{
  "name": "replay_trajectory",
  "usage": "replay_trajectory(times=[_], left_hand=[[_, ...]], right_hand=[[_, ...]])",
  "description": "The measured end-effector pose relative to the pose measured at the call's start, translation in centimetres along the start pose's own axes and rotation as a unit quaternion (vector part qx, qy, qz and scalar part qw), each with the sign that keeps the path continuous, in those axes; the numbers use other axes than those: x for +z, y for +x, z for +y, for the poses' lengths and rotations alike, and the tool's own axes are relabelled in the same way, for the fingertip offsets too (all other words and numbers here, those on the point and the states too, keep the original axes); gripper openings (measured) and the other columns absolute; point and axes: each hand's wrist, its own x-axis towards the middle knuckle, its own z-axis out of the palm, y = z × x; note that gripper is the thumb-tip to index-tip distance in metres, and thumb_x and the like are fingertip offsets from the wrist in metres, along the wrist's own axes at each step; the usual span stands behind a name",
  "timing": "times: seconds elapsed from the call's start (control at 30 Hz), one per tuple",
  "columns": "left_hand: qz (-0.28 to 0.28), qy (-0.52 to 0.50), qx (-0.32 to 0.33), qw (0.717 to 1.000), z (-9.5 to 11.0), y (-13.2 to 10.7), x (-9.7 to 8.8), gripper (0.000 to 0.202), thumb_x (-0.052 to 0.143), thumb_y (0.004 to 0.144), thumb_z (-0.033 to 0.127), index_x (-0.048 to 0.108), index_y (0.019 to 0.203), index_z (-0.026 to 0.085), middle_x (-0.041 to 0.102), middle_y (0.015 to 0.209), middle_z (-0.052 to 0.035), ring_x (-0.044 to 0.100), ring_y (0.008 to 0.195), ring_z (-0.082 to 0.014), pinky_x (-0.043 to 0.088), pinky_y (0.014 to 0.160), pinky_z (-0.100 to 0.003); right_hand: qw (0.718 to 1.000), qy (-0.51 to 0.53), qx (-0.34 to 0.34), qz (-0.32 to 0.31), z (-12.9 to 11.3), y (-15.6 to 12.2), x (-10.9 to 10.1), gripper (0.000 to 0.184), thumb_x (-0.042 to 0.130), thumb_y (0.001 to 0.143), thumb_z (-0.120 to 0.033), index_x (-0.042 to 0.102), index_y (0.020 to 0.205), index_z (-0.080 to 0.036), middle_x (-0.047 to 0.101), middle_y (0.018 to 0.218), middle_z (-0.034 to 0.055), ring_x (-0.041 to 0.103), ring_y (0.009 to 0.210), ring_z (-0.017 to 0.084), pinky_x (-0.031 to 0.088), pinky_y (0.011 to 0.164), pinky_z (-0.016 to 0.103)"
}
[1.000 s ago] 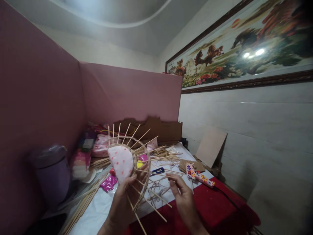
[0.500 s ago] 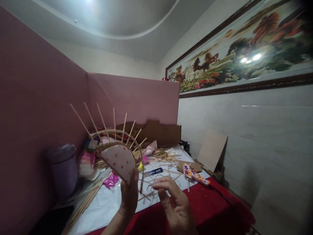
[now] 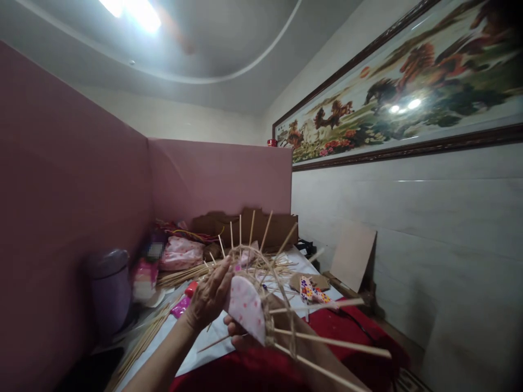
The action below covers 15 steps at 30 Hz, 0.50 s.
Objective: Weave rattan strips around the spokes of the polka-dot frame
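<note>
Between my hands is a half-round piece [image 3: 246, 306] covered in pale fabric with pink dots, its curved rim edged with twine. Thin wooden sticks [image 3: 333, 341] fan out from that rim, and a braided twine arc [image 3: 280, 277] crosses them. My left hand [image 3: 210, 294] is at the piece's upper left, fingers close together against its edge; the thumb is hidden. From below and behind, my right hand [image 3: 239, 332] grips the piece with curled fingers, partly covered by it.
A flower-patterned glue gun [image 3: 314, 294] lies by cardboard scraps [image 3: 296, 280] on the right of the table. Loose sticks [image 3: 180, 276], pink dotted fabric [image 3: 182, 253] and a magenta packet [image 3: 180, 308] lie left. A lidded bin [image 3: 109, 288] stands beside the table.
The piece has turned so its sticks now point up and right, and it sits lower and further right. My right hand has come from empty to gripping it; my left has shifted to its upper left.
</note>
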Motion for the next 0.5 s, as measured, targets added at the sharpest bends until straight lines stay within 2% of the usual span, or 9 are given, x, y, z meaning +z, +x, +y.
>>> replay_trajectory(times=[0.13, 0.27, 0.4, 0.5], left_hand=[[-0.041, 0.0, -0.002, 0.999, 0.2, -0.7, 1.0, 0.031, 0.056, 0.075, 0.014, 0.066, 0.104, 0.021, 0.06, 0.12, -0.0146, 0.041, 0.123, -0.0297, 0.023, 0.106, -0.047], [-0.063, -0.02, -0.034, 0.997, 0.3, -1.7, 2.0, 0.038, 0.058, 0.073, 0.013, 0.063, 0.109, 0.022, 0.057, 0.124, -0.0124, 0.037, 0.126, -0.0305, 0.018, 0.107, -0.048], [0.016, -0.093, -0.118, 0.988, 0.9, -2.4, 2.5, 0.029, 0.063, 0.069, 0.015, 0.068, 0.097, 0.023, 0.067, 0.105, -0.012, 0.049, 0.115, -0.0313, 0.022, 0.104, -0.048], [0.076, -0.132, -0.158, 0.976, 1.7, -2.4, 2.9, 0.031, 0.065, 0.069, 0.015, 0.067, 0.098, 0.023, 0.066, 0.105, -0.0101, 0.051, 0.113, -0.0286, 0.029, 0.102, -0.043]], right_hand=[[0.993, 0.116, 0.014, 0.013, 0.5, 0.2, -0.9, 0.026, 0.053, 0.078, -0.036, 0.061, 0.086, -0.012, 0.063, 0.08, 0.0064, 0.057, 0.063, 0.008, 0.044, 0.054, 0.015], [0.985, 0.15, -0.063, 0.058, 0.5, 0.3, -1.7, 0.016, 0.06, 0.079, -0.029, 0.059, 0.076, -0.013, 0.058, 0.062, -0.0011, 0.048, 0.047, 0.005, 0.039, 0.044, 0.015], [0.971, 0.123, -0.136, 0.152, 0.2, 0.3, -2.9, 0.021, 0.067, 0.074, -0.03, 0.057, 0.071, -0.012, 0.06, 0.054, 0.0003, 0.054, 0.045, 0.009, 0.045, 0.047, 0.02], [0.958, 0.134, -0.155, 0.203, 0.1, 0.3, -3.6, 0.016, 0.068, 0.071, -0.025, 0.058, 0.069, -0.012, 0.064, 0.055, 0.0025, 0.06, 0.048, 0.013, 0.048, 0.051, 0.024]])
